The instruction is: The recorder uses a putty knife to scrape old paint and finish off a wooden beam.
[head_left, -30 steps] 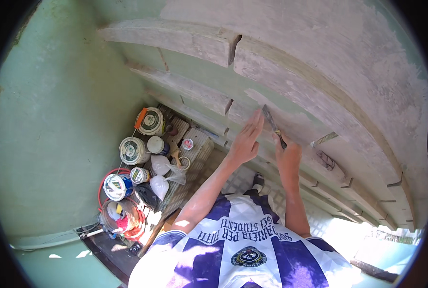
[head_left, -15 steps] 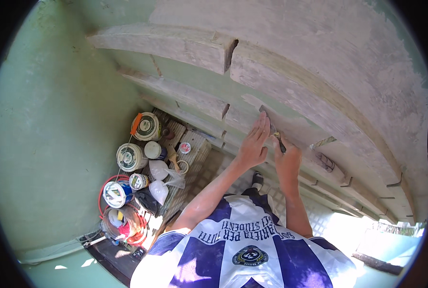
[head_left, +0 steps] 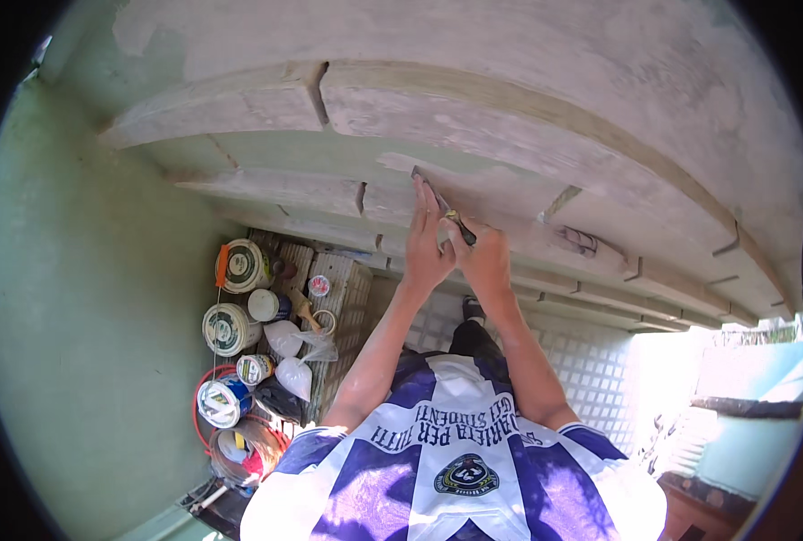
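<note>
My right hand [head_left: 486, 252] grips the dark handle of a putty knife [head_left: 462, 229], its blade pointing up and to the left. My left hand [head_left: 427, 248] has its fingers stretched out and laid along the blade, near its tip. Under the blade is a pale smoothed patch [head_left: 487, 183] on the green wall, between two long ledges. The hands are close together, the left thumb beside the right fist. Part of the blade is hidden by the left fingers.
Curved ledges [head_left: 528, 113] with notches run across the wall. A grey dark-lined object [head_left: 577, 241] lies on one at right. Lower left, a slatted wooden surface [head_left: 346, 293] bears several tubs [head_left: 230, 329], bags of white powder [head_left: 293, 377], a brush [head_left: 306, 311] and a tape roll [head_left: 326, 322].
The whole view has turned, so the wall and tubs sit further left. My hands have drawn closer together; the putty knife stays against the wall near the pale patch.
</note>
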The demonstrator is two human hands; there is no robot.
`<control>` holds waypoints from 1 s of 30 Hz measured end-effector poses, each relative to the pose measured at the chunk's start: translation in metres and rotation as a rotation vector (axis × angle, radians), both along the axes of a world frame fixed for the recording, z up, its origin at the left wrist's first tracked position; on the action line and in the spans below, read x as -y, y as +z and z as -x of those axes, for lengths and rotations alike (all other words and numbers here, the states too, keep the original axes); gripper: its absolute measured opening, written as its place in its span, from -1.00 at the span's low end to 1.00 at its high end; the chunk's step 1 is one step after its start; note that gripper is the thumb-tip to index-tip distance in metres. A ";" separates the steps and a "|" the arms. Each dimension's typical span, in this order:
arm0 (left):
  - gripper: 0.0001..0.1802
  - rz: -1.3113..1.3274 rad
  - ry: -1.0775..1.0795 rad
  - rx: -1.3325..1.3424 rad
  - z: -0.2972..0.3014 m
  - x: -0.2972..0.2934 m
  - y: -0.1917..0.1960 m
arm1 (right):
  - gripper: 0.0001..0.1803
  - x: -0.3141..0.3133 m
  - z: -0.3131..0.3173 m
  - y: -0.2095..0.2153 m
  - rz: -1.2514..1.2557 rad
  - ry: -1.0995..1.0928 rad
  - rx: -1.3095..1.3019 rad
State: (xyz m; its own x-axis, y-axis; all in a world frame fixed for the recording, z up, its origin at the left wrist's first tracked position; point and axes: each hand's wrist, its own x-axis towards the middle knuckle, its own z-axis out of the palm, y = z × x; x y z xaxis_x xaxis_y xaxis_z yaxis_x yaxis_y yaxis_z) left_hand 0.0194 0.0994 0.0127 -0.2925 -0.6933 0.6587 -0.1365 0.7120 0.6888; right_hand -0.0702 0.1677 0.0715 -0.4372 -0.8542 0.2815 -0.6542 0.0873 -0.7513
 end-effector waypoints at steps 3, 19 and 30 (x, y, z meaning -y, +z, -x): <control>-0.07 0.002 -0.120 0.114 -0.005 -0.015 -0.002 | -0.74 -0.028 0.002 0.003 0.135 -0.012 0.102; -0.57 0.286 0.156 0.321 -0.026 -0.114 -0.029 | -0.54 -0.135 0.081 0.025 -0.509 0.467 0.247; -0.71 0.055 0.554 0.383 0.028 -0.196 -0.063 | -0.64 -0.128 0.154 0.009 -0.584 0.923 -0.116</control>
